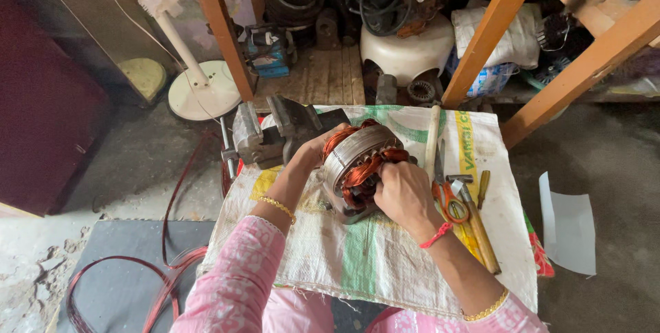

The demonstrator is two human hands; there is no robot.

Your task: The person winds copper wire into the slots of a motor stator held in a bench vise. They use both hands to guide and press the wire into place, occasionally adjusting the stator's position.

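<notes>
On the sacking-covered bench, both hands grip a motor stator.
Left hand steadies it; right hand clamps the copper winding, which could kink or snap if yanked.

A motor stator rests on a woven sack spread over the work surface — the left hand at its left side, the right hand at its right. A bench vise stands left of the stator; scissors and a hammer lie right — wire loops trail off to the left.
</notes>
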